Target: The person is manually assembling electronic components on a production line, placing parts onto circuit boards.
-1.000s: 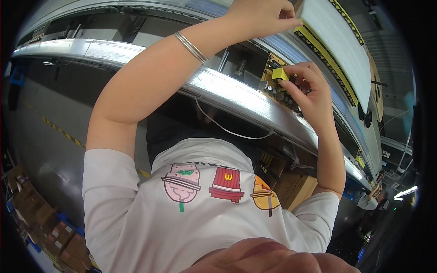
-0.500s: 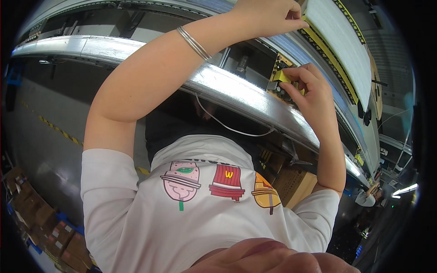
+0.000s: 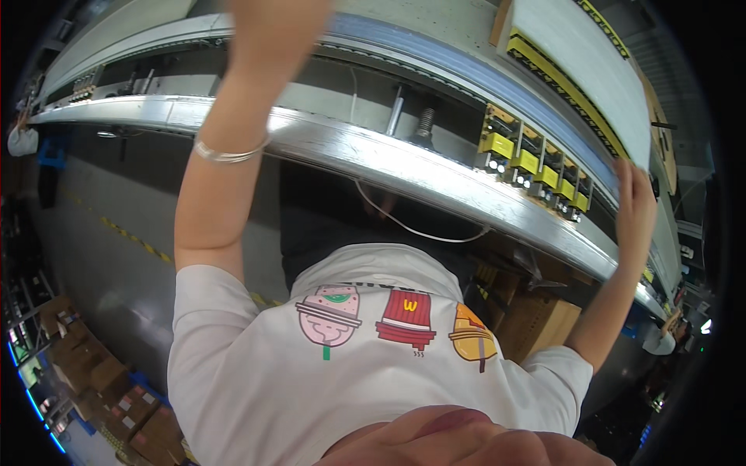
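My left hand [image 3: 281,27] is smeared by motion and cut off by the upper edge, over the conveyor; its fingers are out of sight. Over on the right, my right hand [image 3: 636,203] is raised beside the near end of a row of yellow parts [image 3: 566,87]. Its fingers point upward, and whether they pinch anything is not plain. A circuit board panel [image 3: 546,177] with several yellow block-shaped transformers lies across the conveyor, left of my right hand. Neither hand touches that panel.
A silver conveyor rail [image 3: 350,142] runs across in front of me. Behind it stands a white foam-like tray [image 3: 598,66], the yellow row along its edge. A spring-wound post [image 3: 423,126] rises between the rails. Cardboard boxes [image 3: 542,314] sit below right.
My left hand has swung left, away from the tray's edge. My right hand has left the circuit board panel and moved right, uncovering its row of yellow transformers. The view has shifted slightly.
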{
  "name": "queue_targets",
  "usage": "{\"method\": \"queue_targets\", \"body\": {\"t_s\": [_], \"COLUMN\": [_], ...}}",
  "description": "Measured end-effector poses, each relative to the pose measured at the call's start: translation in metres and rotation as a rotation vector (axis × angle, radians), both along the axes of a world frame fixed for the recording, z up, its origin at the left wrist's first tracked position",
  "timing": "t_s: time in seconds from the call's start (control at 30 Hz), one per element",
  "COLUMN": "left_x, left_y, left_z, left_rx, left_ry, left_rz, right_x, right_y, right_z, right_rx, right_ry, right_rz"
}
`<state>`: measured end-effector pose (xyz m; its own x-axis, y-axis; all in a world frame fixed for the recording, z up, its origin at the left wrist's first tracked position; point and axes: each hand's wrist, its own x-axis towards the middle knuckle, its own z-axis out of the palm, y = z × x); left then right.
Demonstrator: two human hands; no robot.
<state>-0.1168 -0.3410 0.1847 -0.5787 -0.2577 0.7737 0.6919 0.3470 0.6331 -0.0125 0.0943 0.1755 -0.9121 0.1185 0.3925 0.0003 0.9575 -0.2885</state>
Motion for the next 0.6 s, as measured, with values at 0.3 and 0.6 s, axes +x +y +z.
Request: {"method": "queue_targets", "body": {"t_s": [0.3,0.6], "left_x": [-0.149,-0.025], "left_y": [-0.203,-0.012], "left_z": [0.048,0.072], "left_rx": [0.173,0.095], "left_ry": [-0.07,-0.287], "left_rz": [-0.103,-0.228], "right_x": [0.004,0.003], "right_y": [0.033,-0.013], "right_z": [-0.044,-0.027], "right_rx": [-0.391,-0.444], "right_ry": [-0.472,-0.513], "right_rz": [-0.057,0.149]}}
